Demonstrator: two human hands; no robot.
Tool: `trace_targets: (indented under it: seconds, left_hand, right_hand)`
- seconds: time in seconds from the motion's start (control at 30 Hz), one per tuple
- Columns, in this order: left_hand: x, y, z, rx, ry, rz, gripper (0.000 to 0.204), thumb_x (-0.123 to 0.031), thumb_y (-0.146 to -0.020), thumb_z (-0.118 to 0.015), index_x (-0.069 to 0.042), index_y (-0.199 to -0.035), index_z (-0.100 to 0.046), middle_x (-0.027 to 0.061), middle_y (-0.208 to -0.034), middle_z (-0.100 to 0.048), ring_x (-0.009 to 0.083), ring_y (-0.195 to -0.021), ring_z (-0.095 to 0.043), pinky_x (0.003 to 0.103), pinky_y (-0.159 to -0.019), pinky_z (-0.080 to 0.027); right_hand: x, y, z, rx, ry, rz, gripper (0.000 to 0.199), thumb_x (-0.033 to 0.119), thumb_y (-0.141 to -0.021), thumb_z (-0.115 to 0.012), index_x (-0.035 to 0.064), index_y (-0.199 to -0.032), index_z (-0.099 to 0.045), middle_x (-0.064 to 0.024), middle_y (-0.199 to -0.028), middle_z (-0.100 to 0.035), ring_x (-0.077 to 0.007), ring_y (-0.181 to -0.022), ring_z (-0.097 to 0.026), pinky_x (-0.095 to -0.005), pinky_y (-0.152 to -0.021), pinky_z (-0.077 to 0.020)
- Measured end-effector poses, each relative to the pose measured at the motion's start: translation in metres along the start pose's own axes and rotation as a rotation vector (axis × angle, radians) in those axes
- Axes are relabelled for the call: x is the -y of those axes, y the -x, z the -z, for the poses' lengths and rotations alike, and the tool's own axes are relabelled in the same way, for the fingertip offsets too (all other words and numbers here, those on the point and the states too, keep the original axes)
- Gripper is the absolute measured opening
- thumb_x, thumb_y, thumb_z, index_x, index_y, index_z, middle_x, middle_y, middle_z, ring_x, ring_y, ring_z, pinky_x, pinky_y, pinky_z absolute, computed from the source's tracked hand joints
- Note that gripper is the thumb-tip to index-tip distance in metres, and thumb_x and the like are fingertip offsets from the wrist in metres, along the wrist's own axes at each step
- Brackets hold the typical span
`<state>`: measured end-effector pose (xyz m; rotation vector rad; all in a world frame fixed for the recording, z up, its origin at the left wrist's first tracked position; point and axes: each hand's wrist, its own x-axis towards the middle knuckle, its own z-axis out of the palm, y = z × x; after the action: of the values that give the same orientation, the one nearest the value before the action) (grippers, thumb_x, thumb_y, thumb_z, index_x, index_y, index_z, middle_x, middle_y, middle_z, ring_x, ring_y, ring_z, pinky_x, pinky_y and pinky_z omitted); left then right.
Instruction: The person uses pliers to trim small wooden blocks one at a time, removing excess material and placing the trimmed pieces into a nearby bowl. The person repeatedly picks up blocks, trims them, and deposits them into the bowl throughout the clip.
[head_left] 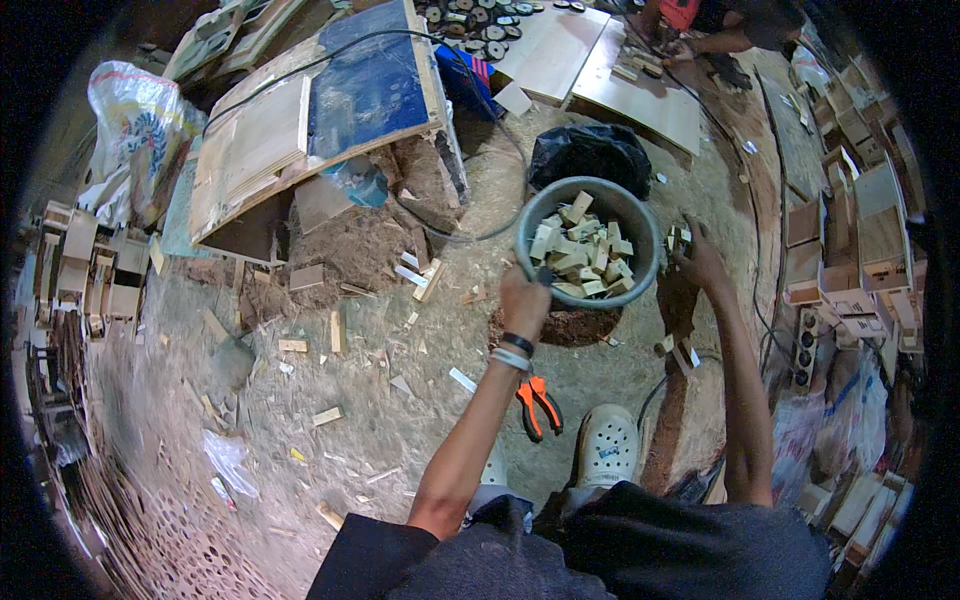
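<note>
head view: the only view; it looked down at both forearms over a sawdust-strewn floor.
left hand (524,300): was closed around the near rim of the round grey plastic bucket (640,222), fingers curled over the edge, so the bucket hung from this one hand.
bucket contents: small pale offcut wooden blocks (583,256) were heaped inside, filling much of it.
right hand (697,258): was just beside the bucket's right wall, outside the rim; its fingers were bunched about a few small wooden pieces (679,238), though how firmly it pinched them could not be told.
key relation: the bucket's mouth lay to the left of the right hand and a little farther out; the left hand already touched the bucket, the right was near but apart.
long axis: the bucket was round, mouth facing up, slightly tipped toward the person.
around them: orange-handled pliers (538,404) lay on the floor beneath the left forearm, a white perforated clog (606,445) nearer the body, a crumpled black plastic bag (590,153) beyond the bucket.
</note>
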<state>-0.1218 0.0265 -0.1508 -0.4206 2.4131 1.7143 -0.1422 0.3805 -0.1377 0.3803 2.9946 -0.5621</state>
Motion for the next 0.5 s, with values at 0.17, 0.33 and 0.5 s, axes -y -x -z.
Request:
trace_targets:
  seconds: [0.17,0.33,0.5]
  left_hand:
    - [-0.002,0.013,0.101,-0.043,0.413,-0.077,0.027,-0.025,-0.096,-0.063,0.001,-0.094,-0.067,0.007,-0.083,-0.066,0.0171,-0.075,-0.058,0.036,-0.066,-0.047]
    - [-0.006,0.04,0.187,-0.106,0.5,0.023,0.017,-0.018,-0.095,-0.062,-0.001,-0.098,-0.066,0.0011,-0.088,-0.065,0.0112,-0.078,-0.059,0.029,-0.069,-0.049]
    - [0.014,0.065,0.194,-0.286,0.64,0.116,0.012,-0.012,-0.094,-0.061,-0.001,-0.095,-0.064,0.0031,-0.087,-0.063,0.0126,-0.078,-0.057,0.029,-0.071,-0.047]
  right_hand:
    - [-0.008,0.002,-0.023,-0.108,0.088,0.117,0.064,0.015,-0.079,-0.077,0.0025,-0.134,-0.047,-0.0251,-0.108,-0.062,-0.0476,-0.104,-0.061,-0.0491,-0.085,-0.0511]
    - [-0.011,0.002,-0.016,-0.048,0.003,0.106,0.055,0.015,-0.078,-0.078,0.0022,-0.124,-0.05,-0.0274,-0.103,-0.063,-0.0473,-0.099,-0.062,-0.0536,-0.082,-0.0505]
    - [-0.02,0.002,-0.02,-0.028,-0.005,0.089,0.047,0.016,-0.079,-0.076,0.0018,-0.117,-0.053,-0.0252,-0.102,-0.065,-0.0459,-0.099,-0.064,-0.0527,-0.081,-0.0508]
